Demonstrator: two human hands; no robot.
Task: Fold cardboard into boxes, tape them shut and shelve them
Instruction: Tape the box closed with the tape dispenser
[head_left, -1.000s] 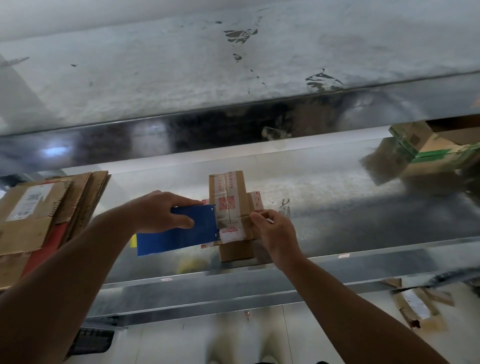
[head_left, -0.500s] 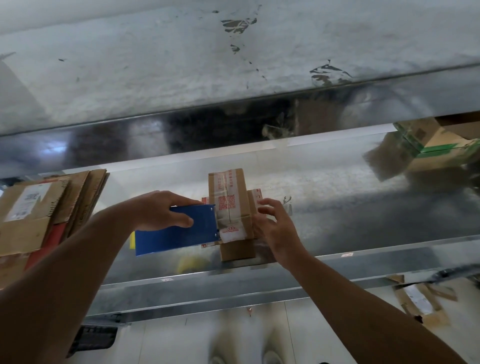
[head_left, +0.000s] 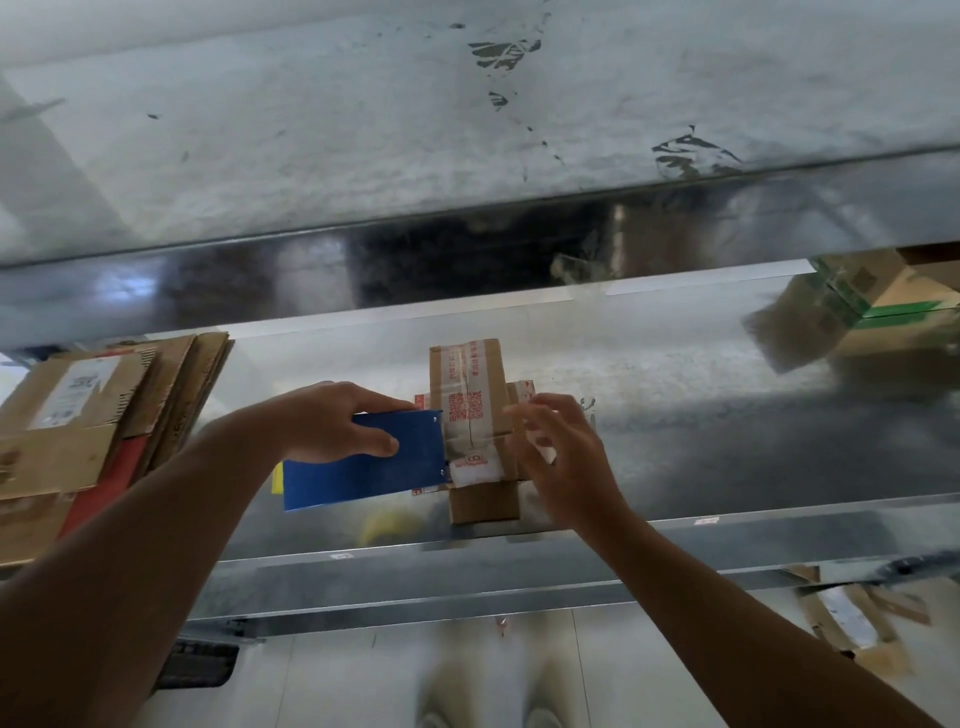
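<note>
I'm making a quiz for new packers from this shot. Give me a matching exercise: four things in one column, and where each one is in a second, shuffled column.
Things:
1. blue tape dispenser
2. small taped box
3. flat cardboard stack
4. green-edged box

Places:
A. far right of the shelf
B. left end of the shelf
C. gripped by the left hand
D. mid-shelf, just left of the right hand

Pairs: 1-C; 2-D; 3-B; 4-A
</note>
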